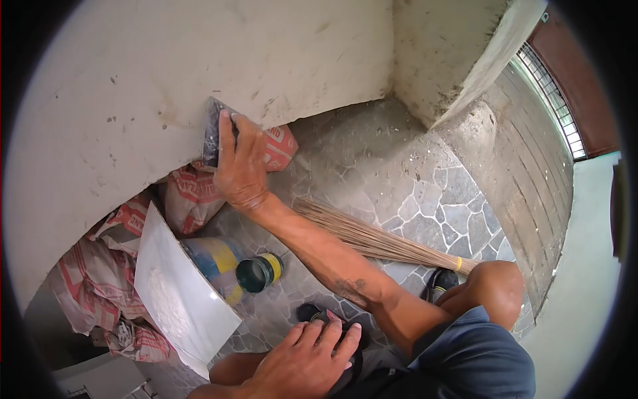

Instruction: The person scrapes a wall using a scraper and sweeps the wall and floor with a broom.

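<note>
My right hand (pixel 242 159) is closed on a flat, dark putty scraper (pixel 211 133), its fingers pressing it against the off-white wall (pixel 146 73). The scraper's face is smeared with pale residue; its far side is hidden. Low in the view, my left hand (pixel 306 356) lies over my knee with its fingers stretched out, holding nothing. A white board (pixel 216 326) stands tilted below the wall, with a rough white patch of putty or powder (pixel 166 302) on it. Beside it is an open dark green container (pixel 251 276) with a yellow band.
Crumpled red-and-white sacks (pixel 93 286) lie along the wall's lower edge, and another sack (pixel 279 147) sits behind my right hand. A clear container with blue and yellow (pixel 212 256) is behind the board. A stick broom (pixel 372 236) lies across the stone-patterned floor (pixel 438 206).
</note>
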Available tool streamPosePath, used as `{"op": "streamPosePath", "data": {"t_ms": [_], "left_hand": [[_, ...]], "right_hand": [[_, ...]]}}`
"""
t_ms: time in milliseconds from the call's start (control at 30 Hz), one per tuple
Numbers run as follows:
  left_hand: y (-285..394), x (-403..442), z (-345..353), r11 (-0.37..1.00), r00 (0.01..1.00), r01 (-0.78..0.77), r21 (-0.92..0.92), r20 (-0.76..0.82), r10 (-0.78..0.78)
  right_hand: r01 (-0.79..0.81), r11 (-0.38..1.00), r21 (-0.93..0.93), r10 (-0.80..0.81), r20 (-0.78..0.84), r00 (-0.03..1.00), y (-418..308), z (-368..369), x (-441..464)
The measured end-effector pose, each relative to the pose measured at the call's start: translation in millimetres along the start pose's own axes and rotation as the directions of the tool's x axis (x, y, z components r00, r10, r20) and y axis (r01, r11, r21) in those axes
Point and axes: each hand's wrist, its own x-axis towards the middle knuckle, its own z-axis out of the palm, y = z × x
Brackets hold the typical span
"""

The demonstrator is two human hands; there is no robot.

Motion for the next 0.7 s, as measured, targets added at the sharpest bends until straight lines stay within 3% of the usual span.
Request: {"op": "streamPosePath", "data": {"t_ms": [100,200,267,300,400,433,467,567,667,700], "left_hand": [[-1,1,-3,1.0,1.0,0.013,-0.027,0.012,-0.013],[-1,-3,-2,1.0,1.0,0.012,-0.009,0.005,-0.012],[-8,-4,5,0.992,0.995,-0.081,0.1,-0.048,0.086],[-11,-5,8,0.979,0.988,-0.126,0.158,-0.072,0.138],[-3,-16,1,0.999,0.999,0.017,0.035,-0.035,-0.016],[-5,-15,2,1.0,0.999,-0.005,0.03,-0.04,0.007],[-7,-13,3,0.999,0.999,-0.031,0.021,-0.038,0.031],[-11,-3,4,0.998,0.998,-0.057,0.025,0.003,0.057],[-14,-4,-1,0.998,0.999,-0.032,0.051,-0.029,0.033],[-15,-6,-2,0.998,0.998,-0.021,0.056,-0.057,0.024]], "right_hand": [[-0.053,0.998,0.04,0.054,-0.033,0.998,6,6,1],[-0.19,0.97,-0.152,0.183,-0.061,0.981,35,2,10],[-0.305,0.9,-0.312,0.265,-0.165,0.95,90,7,20],[-0.4,0.872,-0.282,0.355,-0.197,0.914,123,7,28],[-0.582,0.779,-0.232,0.557,-0.169,0.813,160,-5,44],[-0.618,0.753,-0.228,0.602,-0.142,0.786,162,-6,52],[-0.443,0.85,-0.284,0.413,-0.162,0.896,146,3,39],[-0.247,0.881,-0.403,0.248,-0.052,0.967,69,13,10],[-0.189,0.84,-0.508,0.199,-0.035,0.979,123,10,10],[-0.274,0.851,-0.448,0.275,-0.064,0.959,155,6,16]]}}
